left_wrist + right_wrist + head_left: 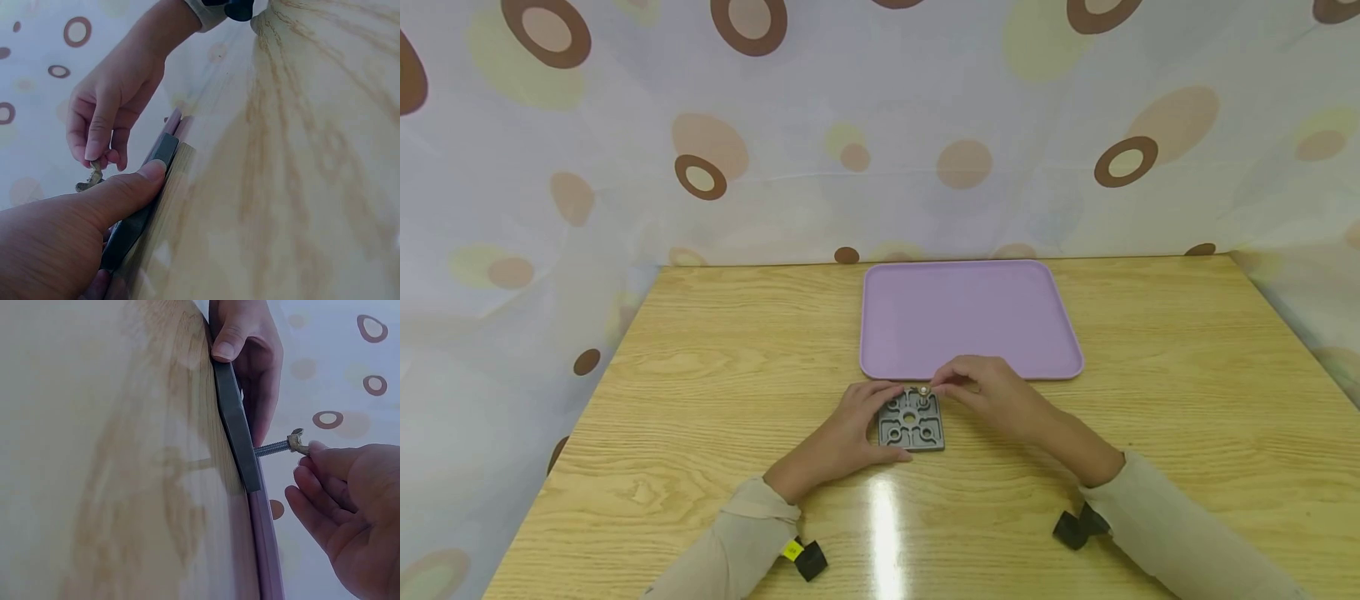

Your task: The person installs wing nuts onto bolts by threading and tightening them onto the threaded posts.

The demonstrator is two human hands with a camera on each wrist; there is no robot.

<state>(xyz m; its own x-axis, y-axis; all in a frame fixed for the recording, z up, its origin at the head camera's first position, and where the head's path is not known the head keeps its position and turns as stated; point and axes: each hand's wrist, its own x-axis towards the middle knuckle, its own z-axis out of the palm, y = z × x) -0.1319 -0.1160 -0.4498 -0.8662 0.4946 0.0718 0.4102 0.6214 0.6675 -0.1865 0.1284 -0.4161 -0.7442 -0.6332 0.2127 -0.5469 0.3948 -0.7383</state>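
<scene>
A square grey metal plate (917, 444) with round bosses and ribs lies on the table. My left hand (859, 427) grips it from the left, thumb at the near edge and fingers at the far corner. From the plate's far right corner a threaded rod (272, 449) stands up, with a brass-coloured wing nut (294, 443) at its upper end. One wing of that nut is pinched between the thumb and fingertips of my right hand (992, 395). In the left wrist view the left thumb (134, 190) presses on the plate's side.
A shallow purple tray (966, 321) lies just beyond the plate, near the back of the wooden table (737, 350). Spotted cloth (910, 208) hangs behind and at both sides. Black wrist devices (810, 562) are strapped at both sleeves.
</scene>
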